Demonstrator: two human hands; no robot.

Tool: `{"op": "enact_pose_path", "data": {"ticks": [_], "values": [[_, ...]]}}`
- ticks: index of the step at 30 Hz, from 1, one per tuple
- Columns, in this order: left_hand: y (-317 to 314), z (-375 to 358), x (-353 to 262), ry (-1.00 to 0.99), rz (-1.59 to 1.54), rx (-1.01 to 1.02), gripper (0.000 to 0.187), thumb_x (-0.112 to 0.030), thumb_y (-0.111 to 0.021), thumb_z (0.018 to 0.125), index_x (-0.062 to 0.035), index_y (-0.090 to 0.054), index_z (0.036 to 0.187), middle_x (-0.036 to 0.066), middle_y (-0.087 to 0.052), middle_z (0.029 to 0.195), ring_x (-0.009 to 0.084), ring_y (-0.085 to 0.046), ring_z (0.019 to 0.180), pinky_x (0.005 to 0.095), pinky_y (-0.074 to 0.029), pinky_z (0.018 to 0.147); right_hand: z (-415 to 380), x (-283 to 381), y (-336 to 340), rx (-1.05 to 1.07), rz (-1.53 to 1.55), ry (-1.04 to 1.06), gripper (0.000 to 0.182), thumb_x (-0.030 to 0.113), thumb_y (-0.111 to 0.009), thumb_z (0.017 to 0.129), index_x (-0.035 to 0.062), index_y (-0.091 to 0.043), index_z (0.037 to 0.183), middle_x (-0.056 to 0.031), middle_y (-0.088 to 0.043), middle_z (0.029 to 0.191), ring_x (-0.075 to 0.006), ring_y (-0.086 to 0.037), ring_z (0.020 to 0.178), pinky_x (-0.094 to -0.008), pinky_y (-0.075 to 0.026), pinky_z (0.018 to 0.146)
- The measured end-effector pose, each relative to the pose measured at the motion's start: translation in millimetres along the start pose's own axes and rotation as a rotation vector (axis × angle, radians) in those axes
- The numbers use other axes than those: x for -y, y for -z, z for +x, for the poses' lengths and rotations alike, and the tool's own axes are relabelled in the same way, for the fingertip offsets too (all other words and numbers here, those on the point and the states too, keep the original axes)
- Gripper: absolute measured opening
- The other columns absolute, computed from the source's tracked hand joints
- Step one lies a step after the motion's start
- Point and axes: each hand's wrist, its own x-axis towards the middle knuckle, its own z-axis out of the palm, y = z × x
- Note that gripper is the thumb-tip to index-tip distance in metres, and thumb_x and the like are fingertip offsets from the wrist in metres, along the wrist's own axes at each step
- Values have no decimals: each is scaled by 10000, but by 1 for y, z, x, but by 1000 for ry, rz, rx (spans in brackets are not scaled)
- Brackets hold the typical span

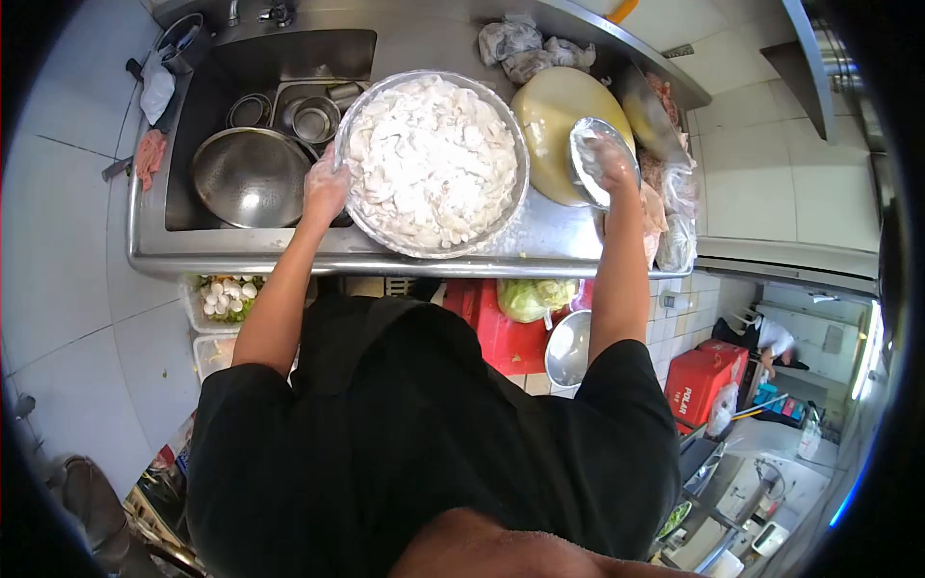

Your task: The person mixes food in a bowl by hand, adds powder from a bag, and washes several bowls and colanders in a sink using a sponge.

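A large round metal bowl [523, 178] stands on the steel counter, heaped with pale pieces [432, 159] coated in white powder. My left hand [327, 184], dusted white, grips its left rim. To the right, a small metal bowl [626, 144] with white powder inside rests on a round yellowish board [540, 106]. My right hand [614, 164] is over and partly inside this small bowl. White powder covers its fingers, which blur into the bowl's contents, so their grip does not show clearly.
Left of the large bowl, a sink [279, 67] holds a colander [249, 178] and several metal pots. Plastic bags [535, 48] lie behind the board. Below the counter are a cabbage [530, 299], a metal bowl [568, 349] and a red crate [520, 361]. Another person [774, 339] is far right.
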Motion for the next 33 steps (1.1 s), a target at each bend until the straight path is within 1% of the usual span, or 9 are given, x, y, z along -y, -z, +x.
{"op": "enact_pose_path", "data": {"ticks": [5,13,17,22,25,26,29,32,33], "values": [[-8,14,21,-76,24,8,551,-244,-486,823,41,-422,1289,262,-479,1255,356,-447,1188,374,-321,1024,-9,39,-109,97,-818,258,406,184,-645,763,11,-581,1124,-128,-556,1180,-234,-544,1028,-335,-462,869],[0,50,7,-147,-6,102,515,-230,-489,781,-14,-490,1249,243,-528,1194,347,-494,1135,374,-364,981,50,29,-256,178,-1469,954,351,350,-485,896,71,-643,1038,-149,-529,1225,-282,-433,1171,-325,-350,986],[-10,104,8,-240,-14,238,481,-225,-523,783,-58,-524,1234,207,-547,1197,325,-519,1118,357,-384,969,13,21,-294,492,-1304,1090,337,330,-501,887,45,-653,986,-168,-588,1112,-316,-549,1023,-357,-423,918],[-9,118,-14,-299,138,191,448,-187,-528,747,-2,-565,1153,200,-556,1182,301,-505,1137,350,-392,956,-59,11,-252,393,-1299,681,381,355,-542,847,99,-594,1124,-130,-557,1177,-287,-512,1100,-397,-415,929],[-2,82,-39,-424,374,-209,430,-210,-545,757,29,-582,1112,241,-557,1157,316,-497,1142,360,-389,957,-83,0,-190,168,-1267,710,362,335,-555,836,108,-603,1113,-127,-569,1154,-289,-499,1118,-399,-412,927],[-5,80,-29,-589,192,-141,459,-275,-568,759,34,-588,1098,270,-558,1133,358,-513,1103,385,-409,932,-95,-3,-178,14,-1287,638,353,320,-557,837,108,-603,1114,-130,-584,1126,-283,-511,1105,-389,-407,932],[-2,61,-50,-102,101,482,585,-431,-575,770,52,-576,1102,256,-564,1139,373,-518,1097,401,-422,915,-108,-17,-153,-33,-1393,224,396,357,-526,852,77,-594,1123,-156,-615,1027,-299,-544,1054,-373,-398,935],[-7,51,-79,-20,386,641,714,-591,-517,772,-5,-553,1179,244,-538,1195,361,-519,1111,393,-419,925,-100,-26,-147,545,-1527,128,683,596,-505,806,41,-543,1203,-246,-468,1275,-337,-439,1207,-392,-358,991],[-14,55,-83,-48,421,724,670,-560,-523,790,-23,-551,1190,246,-534,1198,345,-517,1113,386,-419,927,-102,-31,-148,484,-1350,89,659,588,-477,824,35,-563,1170,-233,-512,1209,-351,-474,1137,-393,-377,959]]}}
